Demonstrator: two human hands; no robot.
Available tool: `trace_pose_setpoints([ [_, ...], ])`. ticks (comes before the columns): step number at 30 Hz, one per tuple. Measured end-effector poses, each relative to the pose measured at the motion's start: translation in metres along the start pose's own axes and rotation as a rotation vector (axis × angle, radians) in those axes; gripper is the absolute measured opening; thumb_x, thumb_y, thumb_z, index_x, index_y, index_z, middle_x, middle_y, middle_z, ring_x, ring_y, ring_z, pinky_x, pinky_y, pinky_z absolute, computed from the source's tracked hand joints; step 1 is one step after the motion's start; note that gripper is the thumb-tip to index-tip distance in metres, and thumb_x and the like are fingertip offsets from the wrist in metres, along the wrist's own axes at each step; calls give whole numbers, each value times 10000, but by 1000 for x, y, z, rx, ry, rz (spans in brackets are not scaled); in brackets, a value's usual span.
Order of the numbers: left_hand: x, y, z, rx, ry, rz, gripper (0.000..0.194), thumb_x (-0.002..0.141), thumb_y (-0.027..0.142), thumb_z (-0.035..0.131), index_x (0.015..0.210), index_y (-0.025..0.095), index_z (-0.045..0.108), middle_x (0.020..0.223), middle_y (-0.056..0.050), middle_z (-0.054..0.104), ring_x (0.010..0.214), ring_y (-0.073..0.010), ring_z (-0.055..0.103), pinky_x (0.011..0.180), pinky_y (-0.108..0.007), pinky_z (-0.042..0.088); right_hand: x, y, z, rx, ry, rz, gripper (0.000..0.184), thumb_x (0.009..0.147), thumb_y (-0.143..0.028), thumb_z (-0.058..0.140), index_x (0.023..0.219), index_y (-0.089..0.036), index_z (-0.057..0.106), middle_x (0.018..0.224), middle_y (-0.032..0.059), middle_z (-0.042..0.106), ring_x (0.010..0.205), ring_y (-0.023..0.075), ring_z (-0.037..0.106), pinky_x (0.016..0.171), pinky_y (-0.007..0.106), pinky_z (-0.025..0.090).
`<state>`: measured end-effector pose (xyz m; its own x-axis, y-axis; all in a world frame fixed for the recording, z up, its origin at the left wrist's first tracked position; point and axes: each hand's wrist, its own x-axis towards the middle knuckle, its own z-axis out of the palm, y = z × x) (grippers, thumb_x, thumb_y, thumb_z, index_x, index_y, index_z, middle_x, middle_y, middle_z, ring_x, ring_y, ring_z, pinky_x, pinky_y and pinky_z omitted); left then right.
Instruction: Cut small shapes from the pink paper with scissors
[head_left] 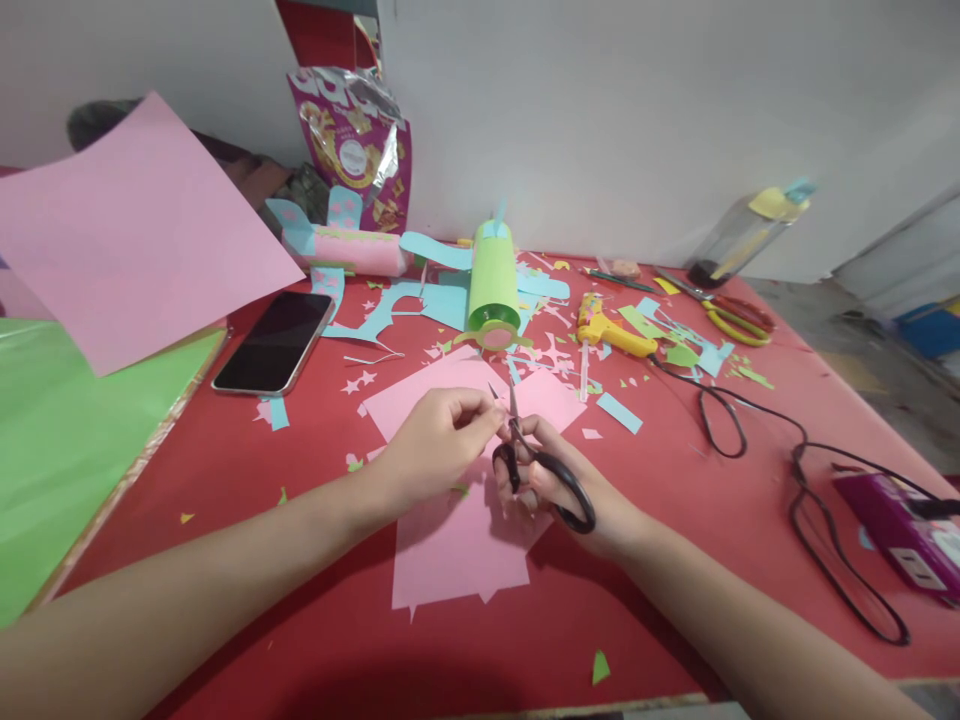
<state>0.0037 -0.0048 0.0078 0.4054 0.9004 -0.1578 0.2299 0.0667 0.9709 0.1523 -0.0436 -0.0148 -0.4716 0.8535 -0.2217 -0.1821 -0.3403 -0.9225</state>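
Observation:
My right hand (551,460) grips a pair of scissors (566,490) with black handles, its blades parted and pointing away from me. Close to the blades, my left hand (450,430) is pinched on a tiny pink piece of paper that is mostly hidden by the fingers. Under both hands lie pink paper sheets (461,555) with cut, jagged edges. Just beyond them a green paper-covered cylinder (493,270) lies with a round pink end toward me. To its left is a pink cylinder (360,252) with blue paper strips attached.
A smartphone (274,345), a large pink sheet (150,240) and green paper (75,450) are on the left. A snack bag (356,150) leans at the wall. Right are a yellow glue gun (611,330), its black cord, red-and-yellow scissors (739,318), a bottle (750,235) and a purple box (900,530).

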Motion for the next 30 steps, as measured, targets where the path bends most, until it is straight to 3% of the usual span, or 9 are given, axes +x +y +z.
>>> trace_pose_setpoints([
  [7, -3, -5, 6, -18, 80, 43, 212, 735, 179, 419, 541, 136, 493, 457, 74, 394, 394, -33, 343, 404, -151, 292, 0, 1, 1, -32, -14, -40, 380, 687, -453, 571, 841, -214, 318, 628, -48, 461, 490, 73, 441, 462, 210, 317],
  [20, -4, -8, 9, -70, 71, -5, 239, 753, 168, 396, 528, 136, 469, 398, 92, 337, 332, -13, 309, 350, -132, 264, 0, 2, 3, -58, 4, -49, 363, 704, -459, 549, 829, -213, 313, 609, -56, 455, 478, 72, 439, 454, 208, 304],
  [26, -6, -9, 14, -276, 39, -12, 246, 776, 198, 392, 548, 149, 471, 389, 93, 315, 310, -21, 344, 327, -133, 274, 0, 6, 2, -50, -1, -71, 340, 721, -450, 534, 827, -220, 308, 587, -65, 453, 469, 67, 425, 453, 201, 310],
  [30, -8, -13, 19, -427, 48, -40, 246, 785, 230, 409, 556, 155, 458, 389, 85, 390, 315, -33, 402, 327, -135, 316, 0, 6, 3, -63, 4, -65, 359, 710, -474, 533, 843, -221, 316, 631, -48, 478, 489, 72, 444, 457, 204, 323],
])
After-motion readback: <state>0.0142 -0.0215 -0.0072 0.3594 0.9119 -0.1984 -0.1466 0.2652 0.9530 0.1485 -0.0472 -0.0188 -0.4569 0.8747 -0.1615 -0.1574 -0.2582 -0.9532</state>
